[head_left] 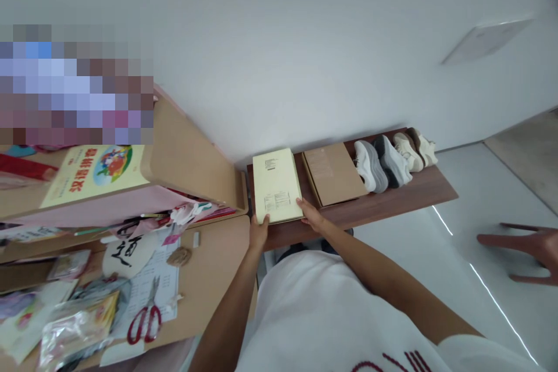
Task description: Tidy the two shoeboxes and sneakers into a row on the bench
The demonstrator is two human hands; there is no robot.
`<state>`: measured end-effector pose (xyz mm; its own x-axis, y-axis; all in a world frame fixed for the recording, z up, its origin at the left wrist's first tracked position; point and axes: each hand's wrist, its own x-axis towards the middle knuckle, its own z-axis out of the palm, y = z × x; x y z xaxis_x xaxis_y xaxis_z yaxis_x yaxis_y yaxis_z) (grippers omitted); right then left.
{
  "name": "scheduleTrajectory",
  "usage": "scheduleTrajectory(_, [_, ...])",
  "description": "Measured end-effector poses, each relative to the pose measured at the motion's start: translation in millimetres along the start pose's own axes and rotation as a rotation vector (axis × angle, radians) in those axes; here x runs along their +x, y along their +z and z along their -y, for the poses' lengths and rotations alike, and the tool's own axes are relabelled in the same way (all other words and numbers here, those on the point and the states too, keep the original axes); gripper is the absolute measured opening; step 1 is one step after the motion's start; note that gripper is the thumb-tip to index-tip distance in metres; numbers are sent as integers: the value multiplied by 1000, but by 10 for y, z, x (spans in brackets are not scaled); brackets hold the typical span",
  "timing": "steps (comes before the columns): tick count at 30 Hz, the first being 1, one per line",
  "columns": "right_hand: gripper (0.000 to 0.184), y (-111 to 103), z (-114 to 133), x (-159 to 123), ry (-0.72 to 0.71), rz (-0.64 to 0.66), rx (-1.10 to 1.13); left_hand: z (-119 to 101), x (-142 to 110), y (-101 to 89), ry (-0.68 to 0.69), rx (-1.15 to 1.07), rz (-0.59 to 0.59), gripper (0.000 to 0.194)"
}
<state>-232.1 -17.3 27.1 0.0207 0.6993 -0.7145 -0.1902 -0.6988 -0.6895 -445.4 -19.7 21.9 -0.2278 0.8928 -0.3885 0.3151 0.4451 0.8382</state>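
Both my hands are at the lower edge of a pale yellow book [276, 186] with printed labels on its cover. My left hand [259, 232] grips its near corner, and my right hand [310, 214] holds the same edge further along. The book rests on a narrow dark wood shelf [418, 190]. Beside it lies a flat brown cardboard package [335, 173], close to my right hand. Several white, grey and beige sneakers [392, 160] stand in a row beyond the package.
A pale wood desk [218, 244] at left holds red-handled scissors [145, 321], papers and plastic packets. A picture book [93, 175] stands on a wooden shelf unit [187, 148]. A white wall [305, 58] rises behind. At right, a brownish blurred shape [523, 251] may be another person's hand.
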Motion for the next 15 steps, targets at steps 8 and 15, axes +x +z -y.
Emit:
scheduleTrajectory(8, [55, 13, -106, -53, -4, 91, -56, 136, -316, 66, 5, 58, -57, 49])
scheduleTrajectory(15, [51, 60, -76, 6, -84, 80, -127, 190, -136, -3, -11, -59, 5, 53])
